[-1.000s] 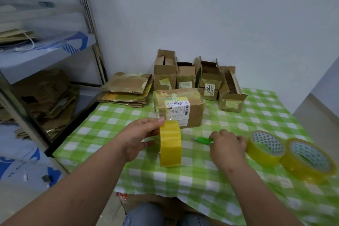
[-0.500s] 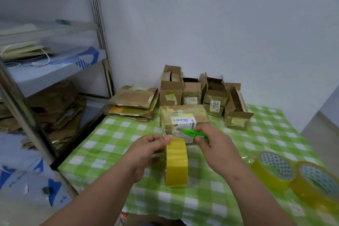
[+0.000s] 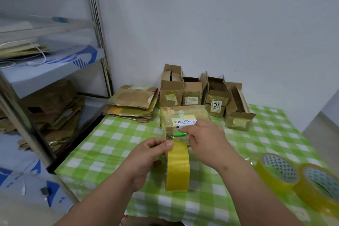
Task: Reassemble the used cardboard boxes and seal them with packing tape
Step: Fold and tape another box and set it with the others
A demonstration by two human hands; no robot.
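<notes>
My left hand point(image 3: 146, 158) holds a yellow roll of packing tape point(image 3: 177, 166) upright over the table, thumb on its top edge. A clear strip of tape stretches from the roll up to a closed cardboard box point(image 3: 183, 115) with a barcode label. My right hand point(image 3: 207, 139) grips a small green cutter point(image 3: 180, 134) against that strip, just in front of the box.
Several open cardboard boxes point(image 3: 216, 97) stand along the wall behind. A stack of flattened boxes point(image 3: 132, 103) lies at the back left. Two more tape rolls point(image 3: 280, 172) point(image 3: 319, 187) lie at the right on the green checked tablecloth point(image 3: 110, 148). A metal shelf point(image 3: 45, 82) stands at left.
My right hand picked the green cutter up off the table and brought it to the tape strip at the box. The left hand kept the roll upright.
</notes>
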